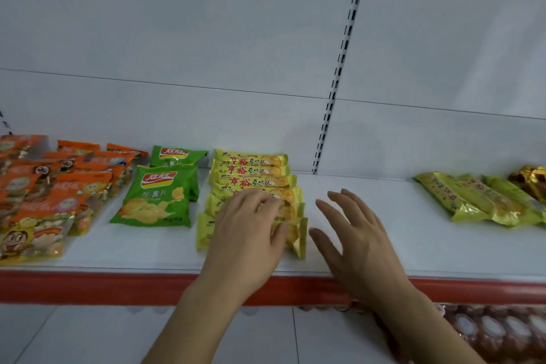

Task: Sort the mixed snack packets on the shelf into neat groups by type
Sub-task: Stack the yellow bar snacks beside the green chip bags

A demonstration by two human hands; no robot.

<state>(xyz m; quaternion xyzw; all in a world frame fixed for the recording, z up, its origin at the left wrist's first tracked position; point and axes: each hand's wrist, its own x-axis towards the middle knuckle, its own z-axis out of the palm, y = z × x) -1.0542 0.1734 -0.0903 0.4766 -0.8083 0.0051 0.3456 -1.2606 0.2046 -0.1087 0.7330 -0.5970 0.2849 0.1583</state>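
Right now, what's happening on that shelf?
A person is tidying the row of yellow biscuit packets. The left hand rests on the nearest packets, thumb at their edge; the right hand hovers open beside them. Green chip bags and orange packets sit grouped to the left; loose yellow packets lie far right.

One camera on the person's head is looking forward and a little down at the white shelf, staying close, right in front of its red edge.
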